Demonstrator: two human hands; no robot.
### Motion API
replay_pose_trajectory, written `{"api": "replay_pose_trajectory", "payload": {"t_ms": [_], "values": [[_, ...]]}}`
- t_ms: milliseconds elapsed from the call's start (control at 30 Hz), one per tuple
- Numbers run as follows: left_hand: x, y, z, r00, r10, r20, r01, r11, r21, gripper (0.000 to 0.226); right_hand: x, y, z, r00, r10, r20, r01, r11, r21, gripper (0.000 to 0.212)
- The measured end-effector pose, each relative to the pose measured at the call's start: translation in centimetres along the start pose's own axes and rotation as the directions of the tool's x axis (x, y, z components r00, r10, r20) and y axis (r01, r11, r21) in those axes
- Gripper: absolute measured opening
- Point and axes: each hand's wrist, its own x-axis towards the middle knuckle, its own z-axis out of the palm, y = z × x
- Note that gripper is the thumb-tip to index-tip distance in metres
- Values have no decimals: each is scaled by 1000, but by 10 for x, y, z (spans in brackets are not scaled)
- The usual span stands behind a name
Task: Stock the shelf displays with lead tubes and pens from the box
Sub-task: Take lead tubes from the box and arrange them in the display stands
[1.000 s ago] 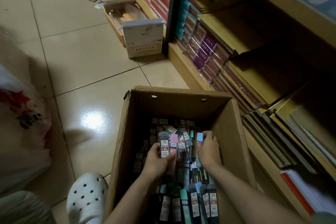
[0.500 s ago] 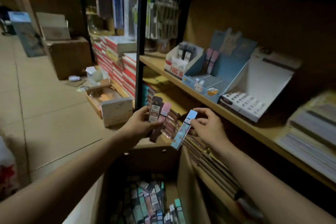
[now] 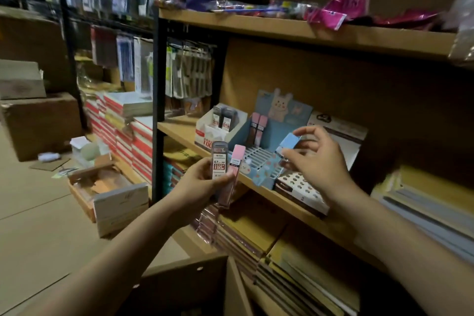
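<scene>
Since half a second ago the right hand [image 3: 316, 161] has carried its blue tube [image 3: 288, 143] up from in front of the box to just over the blue display [image 3: 259, 173] on the middle shelf [image 3: 179, 133], and the view has tilted up, so the box [image 3: 195, 277] now shows only its far wall at the bottom edge. The left hand [image 3: 202, 185] has stayed near the shelf edge with the same two tubes.

The right grip pinches the blue tube between thumb and fingertips, the other fingers loosely spread above it; the tube is tilted, its blue cap uppermost, above the display's white slotted rack. The left grip is curled round a dark tube [image 3: 219, 161] with a white and red label and a pink tube [image 3: 234, 172] beside it, both held about upright in front of the shelf edge, apart from the displays.

In the blue display two pink tubes [image 3: 258, 127] stand at the back, below a rabbit card. Just left of it a white display [image 3: 218, 131] holds two dark tubes [image 3: 222, 118]. To the right lies a flat white tray [image 3: 302, 190] with dotted rows. Stacked notebooks [image 3: 269, 246] fill the lower shelf, and pink packets [image 3: 343, 6] lie on the shelf above.
</scene>
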Motion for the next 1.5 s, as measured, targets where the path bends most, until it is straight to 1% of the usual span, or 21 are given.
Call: {"api": "replay_pose_trajectory", "payload": {"t_ms": [67, 133, 200, 267, 367, 433, 567, 733, 967, 1167, 1500], "values": [[11, 2, -6, 1000, 20, -10, -20, 1000, 9, 39, 23, -3, -4, 996, -78, -41, 72, 988, -133, 32], [21, 0, -14, 998, 30, -61, -30, 1000, -5, 33, 46, -4, -5, 986, -156, -57, 135, 954, -269, 30], [32, -3, -18, 995, 22, -101, -24, 1000, -15, 30, 69, -4, -2, 972, -224, -71, 178, 899, -399, 27], [42, -5, -19, 996, 19, -91, -19, 1000, 1, 32, 90, -3, 4, 959, -275, -75, 199, 834, -515, 27], [53, -9, -20, 995, 0, -99, -5, 999, -52, 36, 116, 5, 14, 951, -308, -32, 220, 744, -631, 28], [58, -12, -21, 995, -15, -101, 6, 996, -86, 37, 129, 12, 20, 955, -295, -14, 209, 709, -673, 27], [61, -20, -26, 993, -46, -110, 34, 994, -102, 36, 145, 28, 28, 965, -261, -27, 164, 678, -716, 24], [60, -24, -31, 990, -58, -130, 44, 993, -108, 34, 146, 48, 36, 963, -265, -48, 159, 705, -692, 23], [64, -26, -27, 987, -64, -148, 47, 993, -112, 34, 154, 55, 46, 966, -257, -20, 159, 657, -737, 25], [66, -29, -29, 985, -66, -157, 49, 993, -112, 32, 162, 59, 55, 969, -241, -58, 118, 657, -745, 25], [64, -29, -26, 989, -55, -136, 42, 994, -99, 39, 146, 56, 65, 963, -237, -125, 34, 573, -819, 23]]}}
